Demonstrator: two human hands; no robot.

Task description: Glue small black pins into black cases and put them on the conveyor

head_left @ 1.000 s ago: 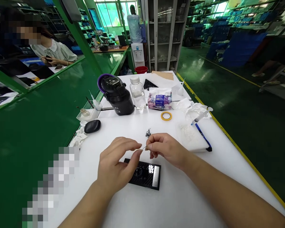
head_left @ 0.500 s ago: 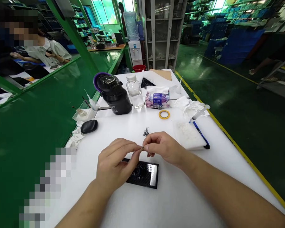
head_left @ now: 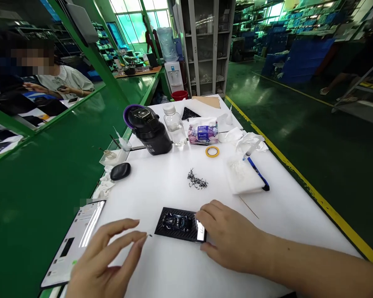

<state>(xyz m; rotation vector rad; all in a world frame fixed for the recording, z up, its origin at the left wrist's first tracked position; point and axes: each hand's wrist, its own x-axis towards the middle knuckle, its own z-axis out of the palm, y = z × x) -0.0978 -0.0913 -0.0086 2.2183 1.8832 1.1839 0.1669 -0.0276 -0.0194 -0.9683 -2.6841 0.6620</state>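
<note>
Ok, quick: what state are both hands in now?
Left hand: closed in a pinch, holding a tiny, thin dark piece.
Right hand: closed across the right end of a black, rectangular, textured plate, holding it.

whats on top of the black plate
A dark car shape and, at one end, a silver strip. The right hand covers the far right corner of the plate, so anything there is hidden.

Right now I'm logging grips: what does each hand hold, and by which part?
Left hand: a tiny dark piece, pinched at one end. Right hand: the plaque, gripped at its silver end.
</note>
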